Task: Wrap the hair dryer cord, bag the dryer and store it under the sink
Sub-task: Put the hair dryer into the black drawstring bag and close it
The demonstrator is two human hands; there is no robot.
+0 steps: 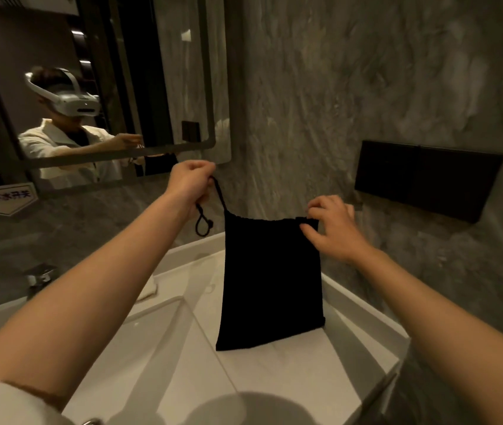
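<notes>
Hanging above the white surface point(290, 372), a black drawstring bag point(271, 280) is held up by both hands — its bottom edge looks to just meet the surface. The drawstring point(218, 191) is gripped in the closed fingers of the left hand point(190, 184); the bag's top right corner is pinched by the right hand point(333, 228). A mirror point(90, 87) is mounted on the wall behind — the hair dryer cannot be made out.

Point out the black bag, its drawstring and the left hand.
black bag point(271, 283), head view, middle of the cloth.
drawstring point(220, 194), head view, taut stretch below the fist.
left hand point(189, 185), head view, back of the fist.
</notes>
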